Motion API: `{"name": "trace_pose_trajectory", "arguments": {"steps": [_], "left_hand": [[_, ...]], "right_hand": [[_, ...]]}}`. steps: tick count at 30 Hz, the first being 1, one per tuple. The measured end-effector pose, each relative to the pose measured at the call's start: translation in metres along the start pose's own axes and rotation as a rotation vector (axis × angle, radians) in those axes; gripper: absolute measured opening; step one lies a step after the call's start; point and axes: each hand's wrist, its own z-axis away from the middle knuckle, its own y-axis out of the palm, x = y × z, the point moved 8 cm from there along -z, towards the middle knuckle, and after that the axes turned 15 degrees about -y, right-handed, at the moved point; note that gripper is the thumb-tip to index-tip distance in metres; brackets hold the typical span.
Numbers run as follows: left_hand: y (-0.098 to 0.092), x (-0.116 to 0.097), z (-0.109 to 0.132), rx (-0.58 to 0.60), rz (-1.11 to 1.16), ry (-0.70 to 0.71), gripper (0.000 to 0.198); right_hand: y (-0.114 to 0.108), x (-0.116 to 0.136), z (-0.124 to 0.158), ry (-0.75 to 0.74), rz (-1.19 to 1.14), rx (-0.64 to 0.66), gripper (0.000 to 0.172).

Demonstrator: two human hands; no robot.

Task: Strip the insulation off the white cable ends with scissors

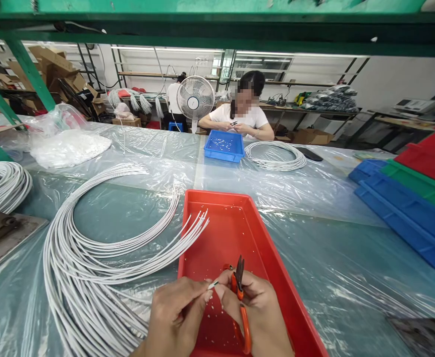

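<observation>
My left hand (178, 312) is closed in a pinch on the end of a thin white cable (213, 284), held over a red tray (277, 277). My right hand (256, 307) is closed around orange-handled cutters (240, 292), whose dark jaws point up, and its fingertips touch the cable tip. Small white scraps dot the tray floor. A big bundle of curved white cables (91, 267) lies on the plastic-covered table to the left, its ends resting on the tray's left rim.
Across the table a seated person (242, 116) works over a blue tray (224, 146) beside a coil of white cable (275, 156). Stacked blue, green and red trays (418, 198) sit at right. A fan (195, 99), a plastic bag (69, 144) and a metal plate (2, 238) are also around.
</observation>
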Motion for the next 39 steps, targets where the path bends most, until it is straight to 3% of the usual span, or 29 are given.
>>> {"name": "trace_pose_trajectory", "arguments": {"steps": [4,11,15,19,22,24,26,30,34,39], "left_hand": [[0.003,0.001,0.001,0.039,-0.011,0.001,0.021],[0.012,0.015,-0.004,0.21,0.096,-0.287,0.025],[0.014,0.017,-0.006,0.248,0.137,-0.329,0.031],[0.017,0.021,-0.007,0.313,0.194,-0.362,0.031],[0.018,0.027,-0.006,0.318,0.213,-0.382,0.027],[0.015,0.027,-0.005,0.264,0.156,-0.325,0.021],[0.01,0.021,-0.004,0.181,0.061,-0.191,0.013],[0.0,-0.002,0.004,-0.009,-0.052,0.158,0.011],[-0.004,-0.014,0.01,-0.106,-0.146,0.321,0.017],[-0.003,-0.023,0.019,-0.178,-0.266,0.466,0.019]], "right_hand": [[0.002,0.001,0.0,-0.019,-0.036,-0.013,0.012],[0.006,-0.006,0.001,0.015,-0.142,0.016,0.014],[0.01,-0.004,0.001,0.009,-0.151,0.027,0.016],[0.003,-0.001,-0.001,-0.053,-0.061,-0.009,0.013],[-0.006,0.004,-0.003,-0.163,0.184,0.03,0.017],[-0.016,0.008,-0.003,-0.229,0.351,0.005,0.02],[-0.025,0.011,-0.001,-0.261,0.425,-0.04,0.012],[-0.029,0.014,0.005,-0.28,0.448,-0.043,0.016],[-0.034,0.017,0.012,-0.296,0.388,-0.162,0.011],[-0.02,0.017,0.012,-0.321,0.322,0.001,0.009]]}}
